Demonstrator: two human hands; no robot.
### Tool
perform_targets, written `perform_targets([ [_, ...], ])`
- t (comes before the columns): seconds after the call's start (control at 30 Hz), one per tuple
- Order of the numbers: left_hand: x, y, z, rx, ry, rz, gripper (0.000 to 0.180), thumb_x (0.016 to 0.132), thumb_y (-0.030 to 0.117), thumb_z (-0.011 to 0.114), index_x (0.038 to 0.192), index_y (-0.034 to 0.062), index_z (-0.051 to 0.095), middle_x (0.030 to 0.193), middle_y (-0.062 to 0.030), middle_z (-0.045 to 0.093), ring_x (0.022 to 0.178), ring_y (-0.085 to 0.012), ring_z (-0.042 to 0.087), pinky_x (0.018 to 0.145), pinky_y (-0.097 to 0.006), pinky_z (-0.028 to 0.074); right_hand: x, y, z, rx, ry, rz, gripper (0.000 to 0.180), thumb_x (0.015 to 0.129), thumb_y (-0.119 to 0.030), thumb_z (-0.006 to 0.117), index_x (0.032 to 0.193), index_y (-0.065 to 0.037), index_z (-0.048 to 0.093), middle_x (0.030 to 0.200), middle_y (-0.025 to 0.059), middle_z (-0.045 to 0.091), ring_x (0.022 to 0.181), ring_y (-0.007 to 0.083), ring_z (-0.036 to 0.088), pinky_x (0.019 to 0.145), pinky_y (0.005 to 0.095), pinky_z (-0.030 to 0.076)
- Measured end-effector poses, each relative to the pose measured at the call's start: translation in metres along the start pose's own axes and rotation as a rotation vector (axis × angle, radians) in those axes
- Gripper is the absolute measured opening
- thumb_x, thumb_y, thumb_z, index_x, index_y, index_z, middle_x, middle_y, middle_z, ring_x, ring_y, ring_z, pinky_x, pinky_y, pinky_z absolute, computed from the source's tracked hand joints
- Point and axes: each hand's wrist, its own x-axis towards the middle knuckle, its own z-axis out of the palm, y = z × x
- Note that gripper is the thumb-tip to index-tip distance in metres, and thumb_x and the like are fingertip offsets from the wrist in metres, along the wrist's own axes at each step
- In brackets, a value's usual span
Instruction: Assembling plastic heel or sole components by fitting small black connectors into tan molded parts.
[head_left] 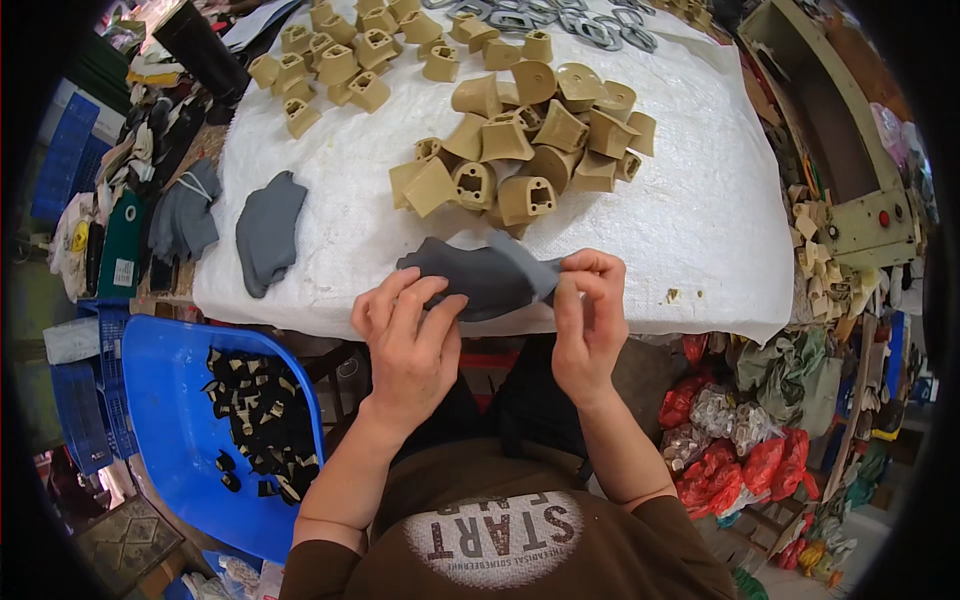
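In front of me at the table's near edge is a small stack of dark grey cut pieces of thin sheet material (470, 285), perhaps leather. My left hand (408, 325) holds the left end of the stack with curled fingers. With thumb and fingers pinched, my right hand (588, 315) grips a lighter grey piece (528, 268) that is lifted over the stack and smeared by motion. Just beyond my hands lies a heap of tan shoe heels (527, 200), several with holes showing. Another grey stack (270, 232) rests to the left.
More tan heels (338, 65) and grey rings (600, 30) lie on the far part of the white-covered table (690, 240). A tied grey bundle (185, 215) sits at far left. Below stands a blue basin (165, 420) of black-and-tan pieces. Red bags (745, 470) fill the lower right.
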Motion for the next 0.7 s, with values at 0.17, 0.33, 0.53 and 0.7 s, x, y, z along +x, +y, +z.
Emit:
perform_targets([
  [0.17,0.01,0.017,-0.02,-0.266,-0.211,-0.097,0.027,0.076,0.021,0.061,0.096,0.0033,0.063,0.105,-0.0137,0.056,0.106,-0.0307,0.05,0.084,-0.043,0.035,0.003,-0.013,-0.002,-0.211,-0.1,-0.283,0.024,0.074,0.002,0.065,0.094,-0.005,0.056,0.101,0.0129,0.052,0.09,0.0291,0.047,0.078,0.0377,0.039],
  [0.33,0.009,0.015,0.006,-0.17,-0.296,0.103,0.047,0.076,0.036,0.066,0.107,0.0018,0.061,0.115,-0.0135,0.054,0.118,-0.0323,0.046,0.1,-0.045,0.03,0.004,-0.005,0.006,-0.219,-0.185,-0.294,0.019,0.078,0.0,0.063,0.094,-0.004,0.056,0.101,0.0126,0.052,0.09,0.0282,0.047,0.079,0.0366,0.041],
  [0.53,0.009,0.017,0.021,-0.087,-0.252,0.048,0.042,0.068,0.014,0.072,0.108,0.0078,0.062,0.108,-0.0074,0.057,0.114,-0.0265,0.05,0.098,-0.042,0.031,0.007,-0.004,-0.009,0.127,0.001,0.059,0.005,0.092,-0.005,0.051,0.096,-0.002,0.052,0.102,0.0096,0.051,0.086,0.0141,0.048,0.074,0.0243,0.041],
  [0.7,0.011,0.013,0.032,-0.156,-0.137,-0.008,0.03,0.071,0.007,0.068,0.1,0.0102,0.067,0.104,-0.0054,0.059,0.109,-0.0253,0.053,0.093,-0.039,0.033,0.017,-0.001,-0.022,0.323,0.21,0.088,0.007,0.096,-0.009,0.047,0.097,-0.002,0.049,0.102,0.009,0.051,0.079,0.0083,0.043,0.07,0.0214,0.037],
])
